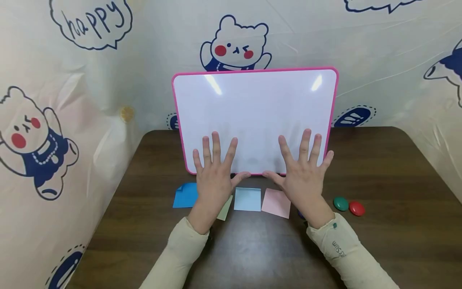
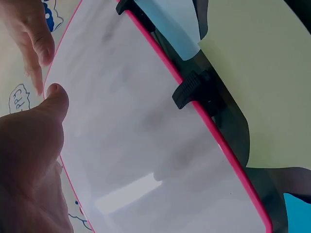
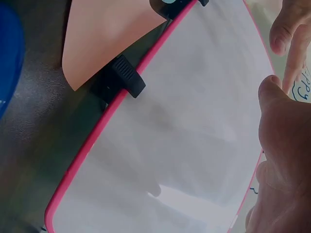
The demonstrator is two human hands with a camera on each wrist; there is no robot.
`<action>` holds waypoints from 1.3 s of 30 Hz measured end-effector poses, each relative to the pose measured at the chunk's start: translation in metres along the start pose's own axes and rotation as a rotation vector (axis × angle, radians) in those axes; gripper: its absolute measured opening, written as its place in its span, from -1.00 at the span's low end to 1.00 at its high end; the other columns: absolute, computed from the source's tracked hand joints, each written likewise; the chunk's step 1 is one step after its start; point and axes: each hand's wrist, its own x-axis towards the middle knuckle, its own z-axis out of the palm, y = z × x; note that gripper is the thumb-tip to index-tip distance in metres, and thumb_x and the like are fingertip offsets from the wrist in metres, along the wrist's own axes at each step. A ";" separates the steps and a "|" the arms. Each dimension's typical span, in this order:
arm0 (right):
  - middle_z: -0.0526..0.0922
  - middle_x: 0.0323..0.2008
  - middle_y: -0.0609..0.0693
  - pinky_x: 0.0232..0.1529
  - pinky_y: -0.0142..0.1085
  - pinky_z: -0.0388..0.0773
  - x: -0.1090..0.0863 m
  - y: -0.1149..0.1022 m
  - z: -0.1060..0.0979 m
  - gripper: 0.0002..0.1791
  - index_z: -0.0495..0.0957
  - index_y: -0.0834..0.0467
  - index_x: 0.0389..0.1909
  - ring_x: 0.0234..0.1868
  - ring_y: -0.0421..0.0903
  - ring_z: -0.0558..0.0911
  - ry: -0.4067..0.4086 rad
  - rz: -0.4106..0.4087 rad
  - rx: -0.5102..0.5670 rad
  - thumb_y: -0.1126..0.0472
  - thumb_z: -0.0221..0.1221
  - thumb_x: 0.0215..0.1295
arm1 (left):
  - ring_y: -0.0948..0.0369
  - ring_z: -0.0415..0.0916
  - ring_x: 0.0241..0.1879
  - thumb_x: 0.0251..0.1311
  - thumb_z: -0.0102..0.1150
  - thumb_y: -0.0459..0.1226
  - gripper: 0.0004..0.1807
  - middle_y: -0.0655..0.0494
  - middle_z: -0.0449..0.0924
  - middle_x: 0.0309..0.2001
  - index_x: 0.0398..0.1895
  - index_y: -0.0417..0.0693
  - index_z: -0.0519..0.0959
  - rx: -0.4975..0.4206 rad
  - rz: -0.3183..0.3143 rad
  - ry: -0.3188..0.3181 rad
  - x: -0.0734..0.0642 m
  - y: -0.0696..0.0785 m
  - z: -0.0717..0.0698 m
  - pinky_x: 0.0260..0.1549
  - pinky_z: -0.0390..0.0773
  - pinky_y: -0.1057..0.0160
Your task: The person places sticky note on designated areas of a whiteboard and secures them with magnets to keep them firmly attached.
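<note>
A whiteboard (image 1: 256,116) with a pink frame stands upright on the table, held at its lower edge by black clips (image 2: 187,91). Before its lower part both hands are raised, fingers spread and straight, holding nothing. My left hand (image 1: 215,176) hovers over a blue sticky note (image 1: 185,197) and a light green one (image 1: 225,209), partly covering both. My right hand (image 1: 304,178) is at the right, near a pink sticky note (image 1: 276,203). Between the hands lies a pale blue sticky note (image 1: 247,200). Whether fingertips touch the board is unclear.
Right of the right wrist, a green round magnet (image 1: 341,203) lies beside a red one (image 1: 357,208). A blue rounded object (image 3: 8,58) is mostly hidden below that wrist in the head view. Behind the brown table (image 1: 390,168) hangs a printed cloth (image 1: 155,48).
</note>
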 end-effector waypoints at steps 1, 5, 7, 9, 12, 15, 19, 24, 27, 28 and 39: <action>-0.48 0.57 0.26 0.27 0.46 -0.50 0.000 0.000 0.000 0.25 -0.06 -0.08 0.62 0.53 0.35 -0.38 -0.011 0.005 0.000 -0.46 0.30 -0.01 | -0.17 -0.53 0.55 0.09 0.14 0.43 0.21 -0.18 -0.50 0.60 0.66 0.22 -0.21 -0.007 -0.004 -0.010 0.000 0.000 0.000 0.41 -0.35 -0.29; -0.44 0.57 0.30 0.27 0.48 -0.45 -0.001 0.004 -0.003 0.27 -0.06 -0.10 0.63 0.53 0.39 -0.34 -0.064 0.040 -0.004 -0.46 0.34 -0.04 | -0.12 -0.65 0.54 0.11 0.16 0.40 0.20 -0.14 -0.59 0.60 0.66 0.20 -0.21 -0.062 -0.031 -0.044 0.001 -0.004 -0.002 0.41 -0.31 -0.30; -0.39 0.57 0.33 0.27 0.50 -0.41 -0.002 0.006 -0.004 0.27 -0.06 -0.11 0.63 0.53 0.40 -0.33 -0.095 0.062 0.001 -0.45 0.35 -0.04 | -0.12 -0.61 0.55 0.12 0.17 0.38 0.19 -0.15 -0.53 0.61 0.66 0.18 -0.18 -0.095 -0.044 -0.048 0.002 -0.007 -0.004 0.40 -0.25 -0.31; -0.33 0.57 0.36 0.28 0.50 -0.35 -0.001 0.008 -0.006 0.26 -0.07 -0.12 0.63 0.53 0.39 -0.31 -0.127 0.083 0.001 -0.46 0.33 -0.01 | -0.12 -0.53 0.56 0.13 0.17 0.37 0.16 -0.17 -0.43 0.61 0.65 0.16 -0.14 -0.130 -0.059 -0.048 0.004 -0.011 -0.007 0.40 -0.18 -0.32; -0.29 0.56 0.38 0.30 0.48 -0.34 0.002 0.010 -0.012 0.20 -0.05 -0.11 0.63 0.54 0.38 -0.30 -0.185 0.113 0.021 -0.45 0.29 0.06 | -0.15 -0.36 0.57 0.17 0.16 0.34 0.09 -0.21 -0.22 0.60 0.63 0.11 -0.04 -0.179 -0.075 -0.047 0.005 -0.021 -0.011 0.38 -0.09 -0.34; -0.20 0.56 0.38 0.33 0.46 -0.31 0.004 0.011 -0.019 0.10 0.04 -0.07 0.61 0.54 0.38 -0.21 -0.221 0.127 0.059 -0.39 0.27 0.15 | -0.16 -0.19 0.55 0.21 0.19 0.28 0.00 -0.23 -0.07 0.57 0.59 0.04 0.10 -0.241 -0.083 -0.040 0.004 -0.033 -0.014 0.36 -0.02 -0.34; 0.07 0.50 0.39 0.33 0.45 -0.17 0.004 0.017 -0.027 -0.11 0.24 0.02 0.53 0.48 0.40 0.04 -0.245 0.114 0.103 -0.25 0.25 0.27 | -0.18 -0.05 0.51 0.26 0.24 0.17 -0.11 -0.23 0.04 0.54 0.54 -0.03 0.22 -0.299 -0.073 -0.062 -0.001 -0.051 -0.015 0.36 -0.01 -0.34; 0.38 0.35 0.36 0.31 0.40 0.06 -0.003 0.029 -0.038 -0.38 0.46 0.15 0.36 0.36 0.38 0.28 -0.256 0.092 0.143 -0.02 0.25 0.34 | -0.15 0.04 0.48 0.30 0.26 0.07 -0.20 -0.21 0.10 0.52 0.51 -0.05 0.27 -0.327 -0.049 -0.154 -0.009 -0.073 -0.017 0.36 0.00 -0.34; 0.49 0.26 0.34 0.27 0.35 0.20 -0.006 0.037 -0.043 -0.48 0.54 0.21 0.27 0.29 0.34 0.38 -0.266 0.080 0.172 0.07 0.25 0.36 | -0.14 0.09 0.46 0.31 0.28 0.00 -0.25 -0.19 0.15 0.50 0.50 -0.04 0.30 -0.348 -0.048 -0.205 -0.013 -0.087 -0.018 0.35 0.05 -0.32; 0.53 0.22 0.33 0.25 0.33 0.25 -0.007 0.041 -0.044 -0.51 0.56 0.22 0.24 0.26 0.33 0.42 -0.269 0.074 0.186 0.10 0.25 0.37 | -0.14 0.12 0.45 0.32 0.28 -0.02 -0.27 -0.19 0.18 0.49 0.48 -0.05 0.32 -0.355 -0.049 -0.221 -0.015 -0.091 -0.018 0.35 0.07 -0.32; 0.64 0.10 0.23 0.10 0.26 0.46 -0.036 0.088 -0.055 -0.61 0.61 0.21 0.19 0.15 0.26 0.55 -0.534 0.045 0.328 0.17 0.25 0.40 | -0.28 0.22 0.36 0.41 0.16 -0.01 -0.29 -0.33 0.26 0.40 0.48 -0.21 0.28 -0.456 -0.179 -0.632 -0.040 -0.145 -0.014 0.23 0.24 -0.37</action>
